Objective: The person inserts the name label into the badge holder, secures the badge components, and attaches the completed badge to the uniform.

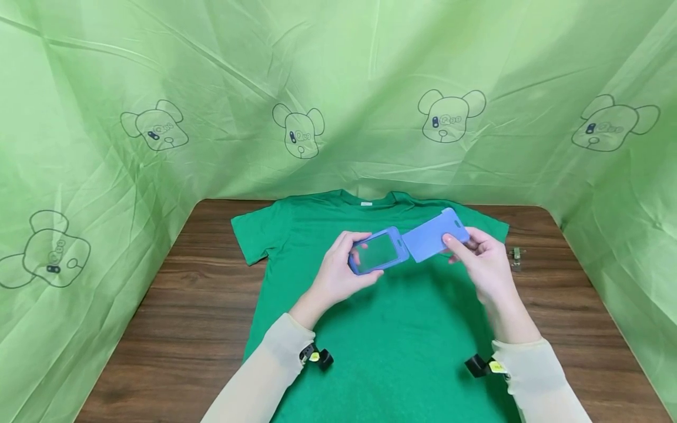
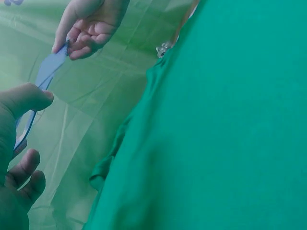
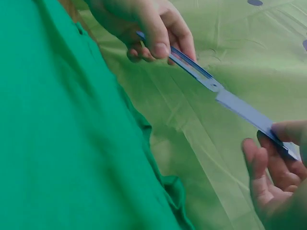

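My left hand (image 1: 338,267) grips a blue badge holder frame (image 1: 399,242) by its left edge, thumb along the lower side and fingers behind. Through its see-through window the fingertips and green cloth show. My right hand (image 1: 489,264) pinches a flat blue badge holder panel (image 1: 431,238) by its slotted right end, between thumb and fingers. The panel's left end is right at the frame's slotted end. In the right wrist view the frame (image 3: 192,69) and the panel (image 3: 247,112) line up end to end. Both pieces are held above a green T-shirt (image 1: 396,341).
The T-shirt lies spread on a dark wood table (image 1: 195,317), its collar toward the back. A small metal clip-like piece (image 1: 516,258) lies right of the shirt. Light green curtains (image 1: 359,59) with bear-head outlines enclose the back and sides.
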A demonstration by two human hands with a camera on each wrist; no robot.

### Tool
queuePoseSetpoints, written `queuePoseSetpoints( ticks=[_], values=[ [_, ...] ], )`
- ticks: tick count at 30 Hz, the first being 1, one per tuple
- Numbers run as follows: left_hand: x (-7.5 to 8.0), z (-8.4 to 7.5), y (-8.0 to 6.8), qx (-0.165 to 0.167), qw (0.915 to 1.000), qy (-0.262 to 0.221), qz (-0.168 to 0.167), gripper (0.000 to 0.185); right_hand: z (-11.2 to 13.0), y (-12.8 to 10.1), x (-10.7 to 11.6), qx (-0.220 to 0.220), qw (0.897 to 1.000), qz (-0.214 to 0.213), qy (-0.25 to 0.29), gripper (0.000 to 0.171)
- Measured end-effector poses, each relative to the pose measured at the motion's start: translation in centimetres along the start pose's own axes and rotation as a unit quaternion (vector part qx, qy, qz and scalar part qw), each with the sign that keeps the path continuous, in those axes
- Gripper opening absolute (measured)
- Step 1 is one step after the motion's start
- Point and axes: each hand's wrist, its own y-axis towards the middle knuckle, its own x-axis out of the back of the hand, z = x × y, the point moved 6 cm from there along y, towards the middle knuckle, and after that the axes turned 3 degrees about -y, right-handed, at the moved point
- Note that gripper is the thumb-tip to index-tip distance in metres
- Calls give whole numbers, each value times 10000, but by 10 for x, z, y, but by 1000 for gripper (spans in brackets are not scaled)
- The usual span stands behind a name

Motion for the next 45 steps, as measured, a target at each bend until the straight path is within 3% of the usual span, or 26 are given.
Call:
queuePoseSetpoints(
  ticks=[5, 10, 13, 15, 19, 25, 29, 31, 33, 37, 39, 45],
  values=[
    [2, 3, 0, 132, 9999, 36, -24, 72, 0, 2, 10, -223, 9975, 232, -633, 24],
    [2, 4, 0, 161, 9999, 26, -40, 72, -1, 3, 22, -615, 9877, 372, -1385, 24],
    [3, 3, 0, 178, 9998, 10, -66, 73, 0, 4, 29, -683, 9848, 386, -1550, 24],
    [3, 3, 0, 194, 9998, 4, -94, 73, 1, 4, 33, -620, 9864, 348, -1481, 22],
    [4, 3, 0, 206, 9997, -4, -131, 73, 4, 6, 42, -408, 9955, 176, -838, 10],
    [4, 3, 0, 180, 9997, -49, -158, 73, 11, 7, 60, -271, 9995, 129, 121, 30],
    [4, 3, 1, 142, 9997, -54, -203, 73, 14, 9, 84, -115, 9998, -90, 134, 33],
    [4, 4, 0, 132, 9997, -65, -211, 73, 12, 9, 102, -164, 9989, -336, -266, 34],
    [3, 4, 0, 139, 9997, -84, -206, 73, 7, 9, 121, -263, 9912, -568, -1168, 34],
    [2, 5, -1, 182, 9996, -97, -178, 73, -15, 8, 158, -533, 9556, -668, -2818, 37],
    [2, 5, -1, 202, 9996, -120, -170, 73, -29, 8, 173, -598, 9510, -594, -2975, 35],
    [3, 5, 0, 206, 9995, -147, -177, 73, -55, 2, 210, -847, 9596, -286, -2667, 27]
  ],
)
